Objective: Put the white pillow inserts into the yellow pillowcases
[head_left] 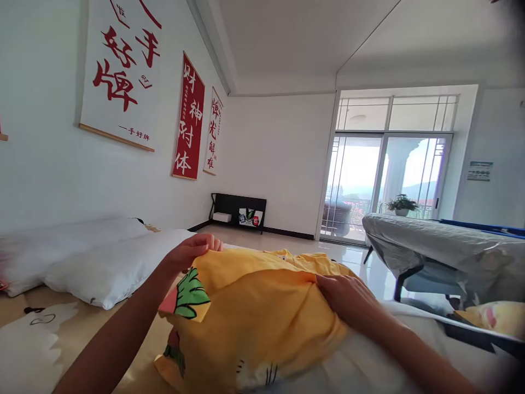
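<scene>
A yellow printed cloth (262, 306), perhaps bedding, is held up in front of me over the bed. It carries a green leaf and red print on its left side and dark whisker-like lines low down. My left hand (199, 247) grips its upper left edge with curled fingers. On the right, my right hand (346, 290) pinches the fabric, and folds run from that grip. The cloth hides most of the bed in the middle, and I cannot see its underside.
White pillows (123, 262) lie on the bed to the left, by the wall with hanging scrolls (187, 120). A plastic-covered table (435, 241) stands at right, with a chair (430, 280) beside it. A low black bench (229, 205) is at the far wall, near a glass door (356, 189).
</scene>
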Motion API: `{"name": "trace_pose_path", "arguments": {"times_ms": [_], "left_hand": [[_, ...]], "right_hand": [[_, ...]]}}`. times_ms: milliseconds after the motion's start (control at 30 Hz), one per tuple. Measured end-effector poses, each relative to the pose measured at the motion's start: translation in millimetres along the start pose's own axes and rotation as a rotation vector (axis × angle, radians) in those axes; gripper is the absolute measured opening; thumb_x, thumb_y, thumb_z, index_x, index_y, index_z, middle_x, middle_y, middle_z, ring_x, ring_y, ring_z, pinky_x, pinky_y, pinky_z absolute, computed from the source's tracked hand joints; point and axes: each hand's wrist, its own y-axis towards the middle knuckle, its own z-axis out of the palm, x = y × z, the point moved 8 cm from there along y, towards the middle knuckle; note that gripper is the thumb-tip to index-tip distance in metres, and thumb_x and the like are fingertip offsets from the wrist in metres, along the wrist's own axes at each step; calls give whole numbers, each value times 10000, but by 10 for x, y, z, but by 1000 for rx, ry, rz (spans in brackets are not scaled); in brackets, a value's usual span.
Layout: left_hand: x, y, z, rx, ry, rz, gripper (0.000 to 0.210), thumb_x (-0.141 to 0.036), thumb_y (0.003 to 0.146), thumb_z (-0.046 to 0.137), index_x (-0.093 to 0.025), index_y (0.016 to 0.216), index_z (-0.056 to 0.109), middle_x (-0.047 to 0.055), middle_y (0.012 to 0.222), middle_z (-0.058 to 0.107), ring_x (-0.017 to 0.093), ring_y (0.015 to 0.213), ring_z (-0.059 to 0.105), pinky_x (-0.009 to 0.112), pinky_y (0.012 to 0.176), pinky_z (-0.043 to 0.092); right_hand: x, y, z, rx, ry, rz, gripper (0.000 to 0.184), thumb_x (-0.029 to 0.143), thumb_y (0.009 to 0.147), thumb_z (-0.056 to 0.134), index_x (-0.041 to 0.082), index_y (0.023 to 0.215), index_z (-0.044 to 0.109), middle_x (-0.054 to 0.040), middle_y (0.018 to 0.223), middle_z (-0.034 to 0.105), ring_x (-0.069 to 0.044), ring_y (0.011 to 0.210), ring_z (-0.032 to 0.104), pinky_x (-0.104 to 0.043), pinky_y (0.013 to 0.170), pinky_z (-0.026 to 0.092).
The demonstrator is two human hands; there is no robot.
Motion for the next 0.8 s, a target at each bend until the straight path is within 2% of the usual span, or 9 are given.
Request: {"name": "trace_pose_path", "arguments": {"times_ms": [67, 133, 233, 333, 400, 500, 633, 733, 800], "left_hand": [[63, -21, -32, -46, 38, -79, 358, -444, 751, 697, -167, 657, 491, -4, 734, 433, 137, 716, 440, 253, 666, 383], [100, -57, -41, -79, 78, -156, 345, -518, 797, 624, -183, 847, 555, 19, 874, 488, 154, 787, 483, 260, 688, 397], [17, -103, 98, -6, 259, -153, 514, -647, 784, 557, -203, 1043, 549, 39, 963, 526, 183, 862, 500, 277, 729, 406], [-124, -122, 241, 10, 622, -111, 390, -573, 801, 591, -201, 919, 571, 5, 881, 526, 148, 785, 460, 256, 707, 376], [-199, -120, 310, 11, 724, -73, 335, -523, 851, 544, -191, 812, 570, -1, 821, 513, 143, 758, 437, 258, 701, 364], [-178, -137, 357, 101, 555, -81, 431, -582, 823, 539, -182, 664, 529, 5, 713, 479, 153, 712, 424, 274, 668, 354], [-127, -237, 273, 151, 314, -136, 594, -703, 682, 616, -195, 483, 380, -17, 552, 348, 133, 589, 309, 304, 610, 311], [-208, -298, 272, 162, 281, -110, 642, -737, 619, 635, -202, 416, 344, -18, 491, 299, 125, 543, 264, 329, 593, 298], [-272, -295, 351, 207, 242, -75, 660, -749, 579, 647, -204, 367, 340, -13, 458, 289, 116, 505, 249, 334, 561, 281]], "right_hand": [[38, -16, 131, 36, 43, -14, 281, 279, 932, 371, 258, 827, 631, -25, 839, 721, -215, 776, 662, -272, 609, 360], [32, -32, 169, 3, 73, -6, 350, 337, 959, 309, 253, 840, 627, -46, 870, 721, -226, 807, 659, -281, 624, 377], [45, -37, 172, -12, 75, -27, 387, 380, 967, 279, 251, 819, 613, -48, 839, 716, -227, 780, 653, -287, 626, 385], [92, -26, 126, -4, 62, -47, 378, 373, 968, 283, 249, 808, 603, -46, 817, 710, -224, 777, 651, -286, 633, 391], [137, -26, 54, -11, 75, -68, 363, 371, 966, 297, 251, 815, 604, -43, 828, 707, -215, 783, 648, -281, 638, 399], [209, -32, -155, -65, 110, -130, 349, 364, 964, 315, 242, 791, 592, -34, 813, 682, -190, 754, 624, -280, 649, 410], [268, -43, -643, -244, 198, -258, 366, 337, 954, 315, 220, 721, 572, -54, 757, 615, -175, 702, 558, -295, 635, 426], [301, -51, -882, -259, 350, -302, 374, 376, 960, 332, 221, 748, 598, -61, 775, 611, -170, 706, 559, -292, 634, 460], [361, -58, -902, -239, 412, -281, 390, 415, 965, 336, 229, 758, 610, -52, 763, 614, -164, 686, 567, -278, 606, 472]]}}
